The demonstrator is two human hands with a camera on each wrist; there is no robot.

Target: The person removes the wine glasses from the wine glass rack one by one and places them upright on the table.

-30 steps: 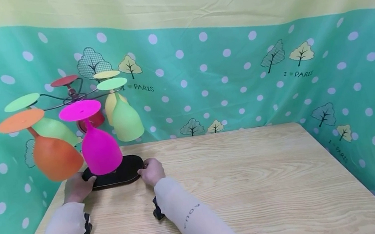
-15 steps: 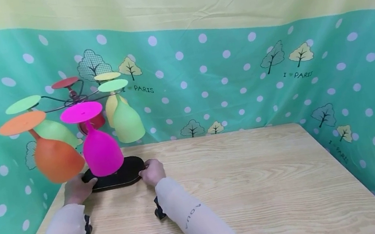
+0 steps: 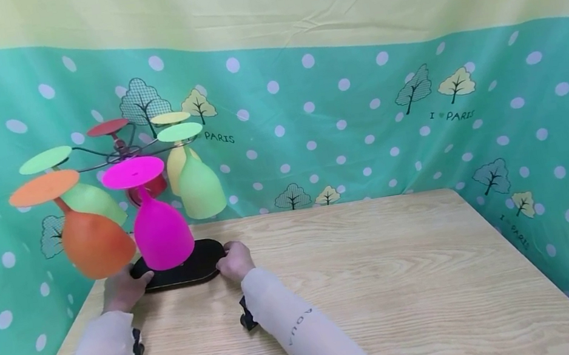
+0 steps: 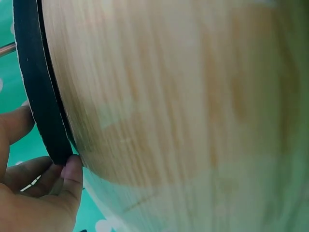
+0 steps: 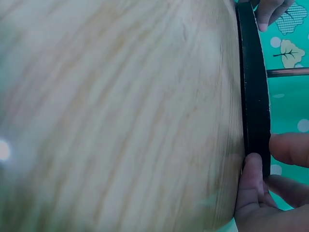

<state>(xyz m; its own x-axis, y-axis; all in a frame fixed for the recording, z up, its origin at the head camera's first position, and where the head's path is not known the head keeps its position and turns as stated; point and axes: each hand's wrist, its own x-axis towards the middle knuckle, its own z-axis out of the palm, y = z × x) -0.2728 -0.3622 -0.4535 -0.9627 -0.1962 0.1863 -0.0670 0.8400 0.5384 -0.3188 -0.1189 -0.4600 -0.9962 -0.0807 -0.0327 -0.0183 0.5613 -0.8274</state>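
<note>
A wine glass rack stands at the table's left, with a black oval base [image 3: 188, 271] and a dark metal frame [image 3: 121, 154]. Several colored goblets hang upside down from it, among them a magenta goblet [image 3: 163, 235], an orange goblet [image 3: 96, 245] and a green goblet [image 3: 202, 190]. My left hand [image 3: 125, 288] grips the base's left end, thumb on top. At the right end, my right hand [image 3: 236, 262] holds it likewise. Both wrist views show fingertips at the lower edge of the base [image 4: 41, 92]. Whether the base touches the table cannot be told.
The wooden table [image 3: 378, 286] stretches to the right of the rack. A green dotted cloth [image 3: 343, 126] hangs behind and at both sides, close to the goblets on the left. Black wrist straps [image 3: 248, 313] show below the sleeves.
The rack, with its goblets and both hands on its base, has shifted slightly to the right. The head view has tilted up a little.
</note>
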